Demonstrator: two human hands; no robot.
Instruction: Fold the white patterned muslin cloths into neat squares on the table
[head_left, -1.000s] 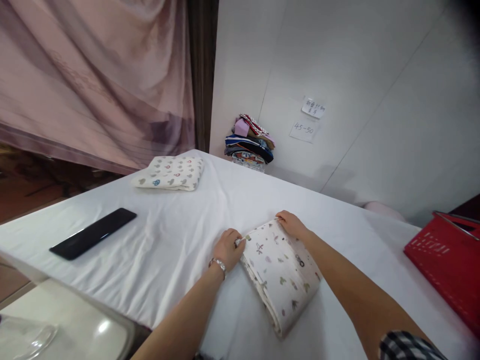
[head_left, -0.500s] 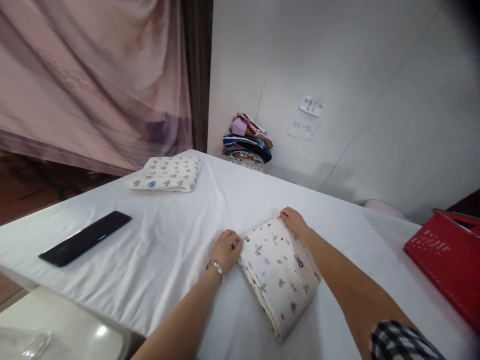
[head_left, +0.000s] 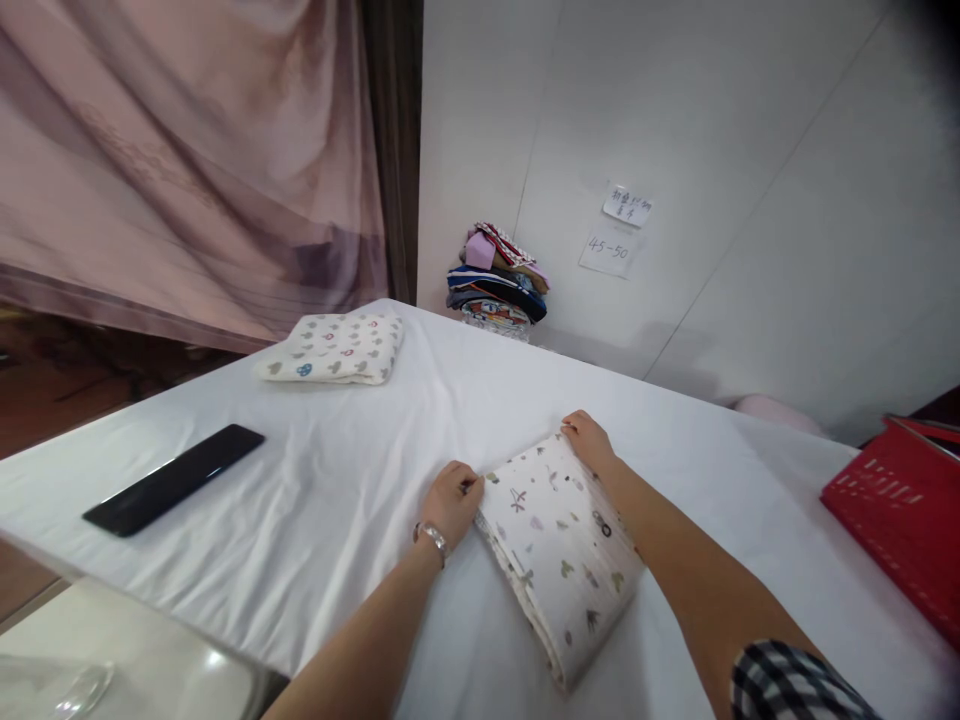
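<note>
A folded white cloth (head_left: pixel 559 560) with small plant-like and animal-like prints lies on the white-covered table (head_left: pixel 360 470), turned at an angle. My left hand (head_left: pixel 452 503), with a silver bracelet at the wrist, pinches its far left corner. At the far right corner, my right hand (head_left: pixel 589 440) has its fingers closed on the edge. The cloth is in several layers, which show along its left side. My right forearm hides part of its right edge. Farther back on the left rests another folded cloth (head_left: pixel 337 350) with grey, red and blue motifs.
A black flat panel (head_left: pixel 176 480) lies on the table at left. Stacked folded clothes (head_left: pixel 499 280) stand beyond the far edge by the wall, under paper notes (head_left: pixel 611 248). A red basket (head_left: pixel 900 520) is at right, a pink curtain (head_left: pixel 187 150) at back left.
The view has shifted very slightly. Both hands stay at the same two corners of the cloth, which has hardly moved.
</note>
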